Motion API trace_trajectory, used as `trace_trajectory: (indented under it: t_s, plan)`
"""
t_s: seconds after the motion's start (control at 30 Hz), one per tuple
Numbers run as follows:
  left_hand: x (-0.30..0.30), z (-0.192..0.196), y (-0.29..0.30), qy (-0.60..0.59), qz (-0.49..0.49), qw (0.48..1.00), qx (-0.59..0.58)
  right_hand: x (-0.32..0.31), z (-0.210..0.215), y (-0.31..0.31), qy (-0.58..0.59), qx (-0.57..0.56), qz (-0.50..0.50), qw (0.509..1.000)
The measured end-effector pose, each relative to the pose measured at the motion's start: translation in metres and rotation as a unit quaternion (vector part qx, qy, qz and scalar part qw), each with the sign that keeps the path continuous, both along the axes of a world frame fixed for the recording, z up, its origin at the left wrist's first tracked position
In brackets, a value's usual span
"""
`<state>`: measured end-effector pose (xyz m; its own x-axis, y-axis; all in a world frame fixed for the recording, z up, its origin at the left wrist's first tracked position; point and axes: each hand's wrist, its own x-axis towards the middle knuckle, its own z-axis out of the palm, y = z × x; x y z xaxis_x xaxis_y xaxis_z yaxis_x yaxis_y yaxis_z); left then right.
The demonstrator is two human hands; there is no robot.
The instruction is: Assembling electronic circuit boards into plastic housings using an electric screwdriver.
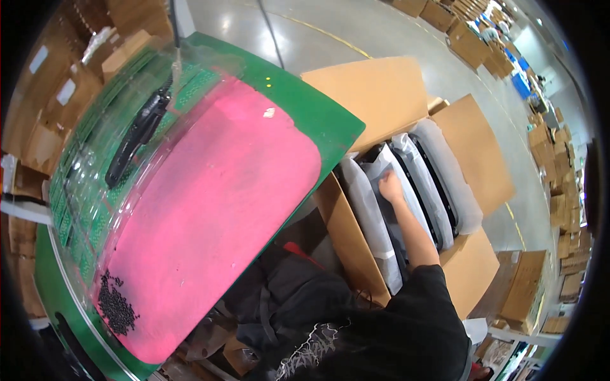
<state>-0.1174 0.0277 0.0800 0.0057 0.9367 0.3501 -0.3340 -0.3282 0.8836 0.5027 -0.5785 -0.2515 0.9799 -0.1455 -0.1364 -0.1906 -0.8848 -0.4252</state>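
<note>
My right hand (pixel 391 187) reaches into an open cardboard box (pixel 346 232) on the right. Its fingers are closed on the upper part of a white foam wrap (pixel 413 204). Inside the box, several long black panels (pixel 429 168) stand on edge in a row, partly covered by white foam sleeves (pixel 363 200). What kind of part the panels are, I cannot make out. No part of my left hand shows.
A green workbench (pixel 340 127) with a pink mat (pixel 210 209) stands left of the box. Small black pieces (pixel 116 307) are heaped on the mat's near corner. A black tool (pixel 136 136) lies at the clear plastic cover (pixel 79 216). Box flaps (pixel 473 146) spread outward.
</note>
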Motion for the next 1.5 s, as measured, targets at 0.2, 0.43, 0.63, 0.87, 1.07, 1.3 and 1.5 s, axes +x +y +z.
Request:
trace_trajectory:
  t_s: [0.2,0.43,0.63,0.87,1.07,1.3,1.5]
  plan:
    - [-0.043,-0.029,0.044,-0.121,0.071,0.976,-0.168,-0.041,-0.068,-0.02,0.249,0.177,-0.211,0.928]
    - [-0.012,-0.038,0.059,-0.065,0.198,0.97,-0.123,-0.053,0.027,-0.014,0.081,0.057,-0.071,0.993]
    - [0.07,-0.015,0.059,0.208,0.036,0.976,0.046,-0.054,0.196,0.045,-0.28,0.064,0.029,0.958]
    - [0.235,0.013,-0.045,0.304,-0.21,0.916,0.159,-0.09,0.332,0.174,-0.318,-0.012,0.552,0.771]
    - [0.321,0.012,-0.064,0.424,-0.358,0.783,0.281,-0.153,0.341,0.296,-0.157,-0.124,0.802,0.563]
    - [0.293,-0.022,-0.025,0.489,-0.331,0.73,0.343,-0.164,0.368,0.437,-0.173,0.107,0.823,0.531]
    - [0.293,-0.029,-0.028,0.504,-0.331,0.707,0.37,-0.151,0.341,0.58,-0.255,0.159,0.762,0.574]
